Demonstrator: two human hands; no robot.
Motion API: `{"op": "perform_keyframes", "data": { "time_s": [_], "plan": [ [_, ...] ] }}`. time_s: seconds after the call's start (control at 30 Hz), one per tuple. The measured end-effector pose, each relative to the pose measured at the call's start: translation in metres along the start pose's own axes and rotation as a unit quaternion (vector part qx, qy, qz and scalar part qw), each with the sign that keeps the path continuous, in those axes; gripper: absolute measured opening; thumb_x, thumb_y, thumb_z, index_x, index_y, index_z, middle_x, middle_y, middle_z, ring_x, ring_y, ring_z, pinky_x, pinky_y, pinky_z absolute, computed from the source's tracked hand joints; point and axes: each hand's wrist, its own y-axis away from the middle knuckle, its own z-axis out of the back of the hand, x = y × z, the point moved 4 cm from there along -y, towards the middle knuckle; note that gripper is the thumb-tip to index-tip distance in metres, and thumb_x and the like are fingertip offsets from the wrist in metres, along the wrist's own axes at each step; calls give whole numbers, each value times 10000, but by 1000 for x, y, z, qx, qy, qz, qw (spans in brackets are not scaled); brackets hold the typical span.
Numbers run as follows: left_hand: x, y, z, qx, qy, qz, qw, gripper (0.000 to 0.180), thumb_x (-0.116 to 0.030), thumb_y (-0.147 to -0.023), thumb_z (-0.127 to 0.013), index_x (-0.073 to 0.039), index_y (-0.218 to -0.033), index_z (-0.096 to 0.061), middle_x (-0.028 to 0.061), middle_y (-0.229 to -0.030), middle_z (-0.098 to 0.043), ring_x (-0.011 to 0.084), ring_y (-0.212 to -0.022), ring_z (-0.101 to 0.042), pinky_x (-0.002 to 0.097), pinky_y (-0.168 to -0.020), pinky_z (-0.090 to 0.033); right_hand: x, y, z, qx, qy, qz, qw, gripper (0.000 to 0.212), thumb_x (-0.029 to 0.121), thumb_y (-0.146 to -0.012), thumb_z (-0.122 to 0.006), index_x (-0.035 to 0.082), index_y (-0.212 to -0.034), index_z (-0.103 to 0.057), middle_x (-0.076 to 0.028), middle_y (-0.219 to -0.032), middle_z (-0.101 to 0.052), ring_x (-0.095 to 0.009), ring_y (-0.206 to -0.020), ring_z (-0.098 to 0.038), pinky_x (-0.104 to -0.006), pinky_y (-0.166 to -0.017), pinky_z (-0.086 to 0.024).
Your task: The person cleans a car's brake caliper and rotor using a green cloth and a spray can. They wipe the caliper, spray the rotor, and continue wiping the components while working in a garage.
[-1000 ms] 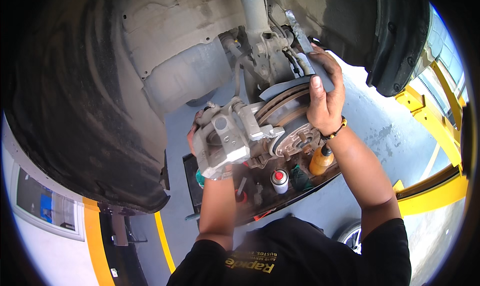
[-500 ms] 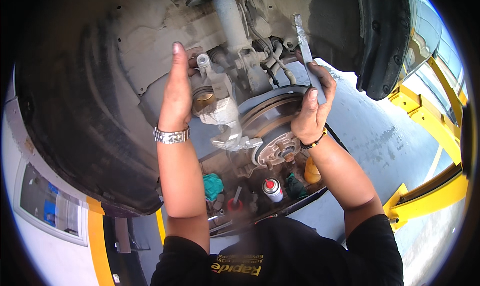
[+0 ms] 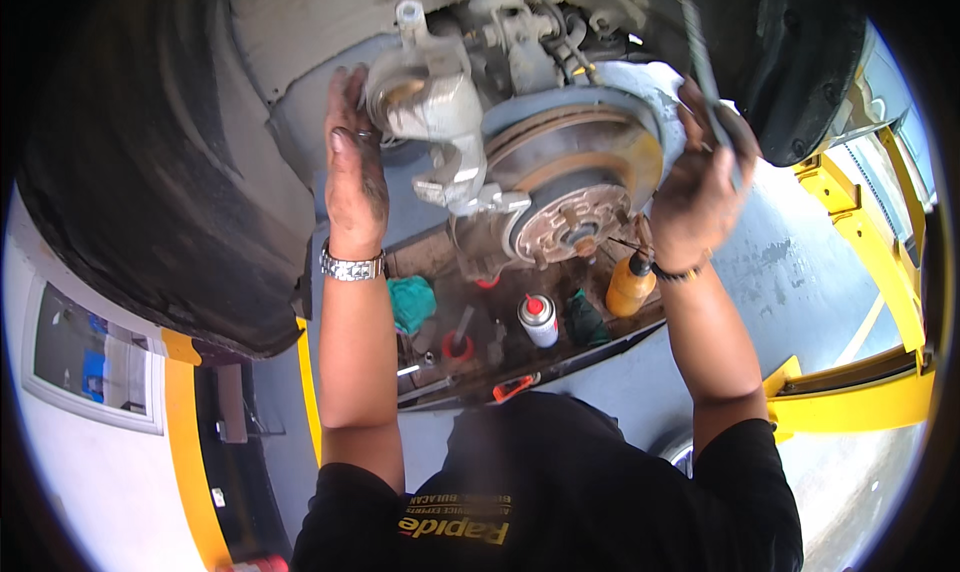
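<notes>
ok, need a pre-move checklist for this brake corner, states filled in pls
1. Flat metal strip gripped: ok, held in the right hand, upper end sticking up past the fingers.
2. Left hand clear of the caliper: cannot tell, fingers are right beside it and blurred.
3. Caliper fully supported: cannot tell, what bears its weight isn't clear.
4. Brake disc face uncovered: ok, neither hand is over its middle.
5. Disc clean: not ok, brown discolouration shows on it.
6. Spray can upright: ok, standing in the tray below.
</notes>
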Motion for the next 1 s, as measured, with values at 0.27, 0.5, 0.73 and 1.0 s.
{"op": "perform_keyframes", "data": {
  "time_s": [0.27,0.5,0.73,1.0],
  "plan": [
    [75,248,126,101,-438,320,834,345,-247,-884,-723,-34,-1147,-656,160,-1034,-696,286,-1006,-670,386,-856,-531,117,248,189,33,276,-282,918,358,241,-1007,-522,-41,-1227,-548,-238,-1156,-647,-319,-1009,-663,-465,-943,-501],
    [169,319,245,26,-792,185,581,257,-203,-857,-666,-85,-1084,-690,168,-1103,-689,355,-1058,-655,488,-948,-494,155,365,192,118,353,-470,800,205,-47,-929,-544,-12,-1122,-604,-127,-928,-710,-210,-856,-697,-330,-796,-542],
    [208,296,285,98,-607,483,624,270,-171,-870,-681,-46,-1108,-649,135,-1168,-683,369,-1084,-649,494,-954,-498,96,372,43,192,232,-531,792,243,-18,-916,-610,-17,-1157,-582,-121,-951,-727,-224,-866,-728,-323,-794,-560],
    [92,314,215,-155,299,547,766,510,-237,-938,-640,-11,-1374,-503,177,-1384,-550,363,-1269,-538,545,-1035,-445,14,426,-81,68,125,-631,762,295,61,-948,-585,-16,-1231,-557,-158,-1151,-674,-211,-1063,-653,-345,-920,-507]
  ]
}}
